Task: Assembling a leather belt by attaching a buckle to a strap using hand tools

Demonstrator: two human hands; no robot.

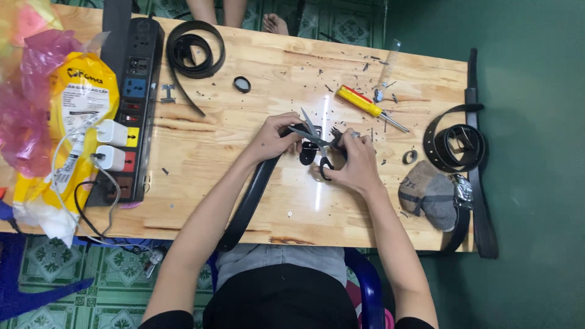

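Note:
My left hand (274, 139) pinches the end of a black leather belt (251, 198) that runs from the table's middle down over the near edge toward my lap. My right hand (355, 161) grips black-handled scissors (311, 139), blades open and pointing up-left over the belt's end. Both hands meet at the middle of the wooden table (244, 103). Small dark trimmings lie scattered around them.
A yellow-handled screwdriver (364, 103) lies at the back right. Coiled black belts sit at the back (194, 50) and right (456, 145). A black power strip (133, 103) with white chargers, a yellow bag (73, 116), a small black ring (242, 84) and a grey cloth (431, 194) are around. Someone's bare feet show beyond the far edge.

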